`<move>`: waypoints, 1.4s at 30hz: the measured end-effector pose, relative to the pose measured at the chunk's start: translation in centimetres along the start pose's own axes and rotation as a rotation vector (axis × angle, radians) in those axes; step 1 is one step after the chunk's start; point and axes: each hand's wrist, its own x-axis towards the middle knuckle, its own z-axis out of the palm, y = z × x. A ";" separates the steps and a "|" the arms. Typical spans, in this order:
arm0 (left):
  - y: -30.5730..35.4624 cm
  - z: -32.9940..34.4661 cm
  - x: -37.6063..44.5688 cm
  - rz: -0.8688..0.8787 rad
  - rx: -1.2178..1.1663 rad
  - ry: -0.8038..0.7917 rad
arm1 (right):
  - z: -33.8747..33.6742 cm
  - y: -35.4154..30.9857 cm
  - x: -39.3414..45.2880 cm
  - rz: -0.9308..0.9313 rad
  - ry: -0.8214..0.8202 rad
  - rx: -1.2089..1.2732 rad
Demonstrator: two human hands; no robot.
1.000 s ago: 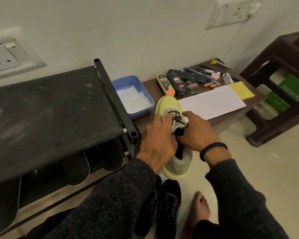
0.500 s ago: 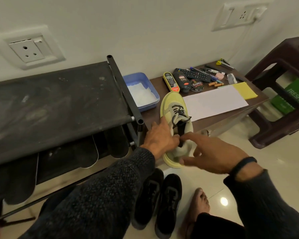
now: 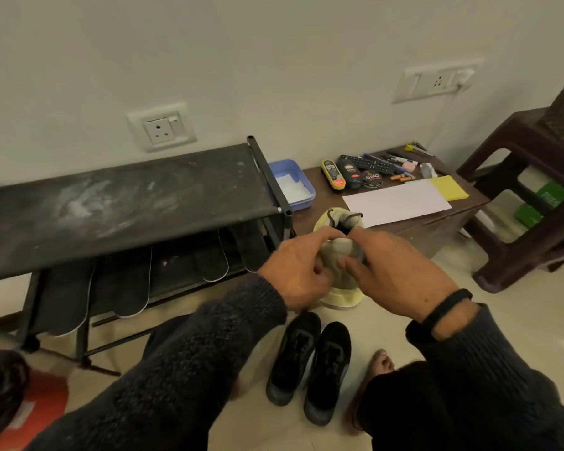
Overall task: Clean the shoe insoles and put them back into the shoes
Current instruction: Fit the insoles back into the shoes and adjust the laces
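Both hands, left (image 3: 298, 275) and right (image 3: 394, 275), gripping pale yellow-soled grey shoe (image 3: 341, 255)

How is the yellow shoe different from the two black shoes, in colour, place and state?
The yellow shoe is pale yellow and grey; the black shoes are dark. The left hand and right hand grip the yellow shoe, held up at the table edge; the black shoes lie untouched on the floor, side by side. All point away from the person.

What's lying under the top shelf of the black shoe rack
Several dark insoles lie side by side on the lower tier under the rack's top shelf. Their far ends are covered by that shelf, so the exact count is unclear.
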 end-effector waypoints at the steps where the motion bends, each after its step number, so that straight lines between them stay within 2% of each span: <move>1: 0.7 -1.1 -1.5 0.009 0.003 0.000 | -0.9 -1.1 -1.4 -0.027 -0.006 -0.005; 10: 3.5 -12.1 -14.6 0.003 -0.078 0.078 | -6.4 -13.4 -8.5 -0.313 -0.024 0.127; 16: -0.4 -17.5 -24.3 -0.085 -0.030 0.077 | -3.0 -21.8 -8.6 -0.460 -0.158 0.211; 20: -4.9 -18.1 -28.6 -0.210 -0.029 0.056 | 1.2 -26.0 -7.1 -0.515 -0.303 0.179; 25: -12.1 -15.1 -32.4 -0.372 0.044 0.042 | 8.7 -30.0 -5.3 -0.511 -0.461 0.067; 29: -18.3 -10.8 -33.9 -0.486 -0.062 0.047 | 15.3 -31.7 -4.3 -0.459 -0.599 -0.036; 34: -25.5 -3.8 -34.8 -0.652 -0.160 0.142 | 21.0 -32.8 -2.4 -0.293 -0.688 -0.005; 38: -30.2 2.3 -34.6 -0.784 -0.076 0.122 | 25.3 -33.2 -1.4 -0.188 -0.761 0.044; 42: -33.9 7.1 -33.9 -0.893 -0.048 0.142 | 28.5 -32.9 -1.5 -0.219 -0.883 -0.033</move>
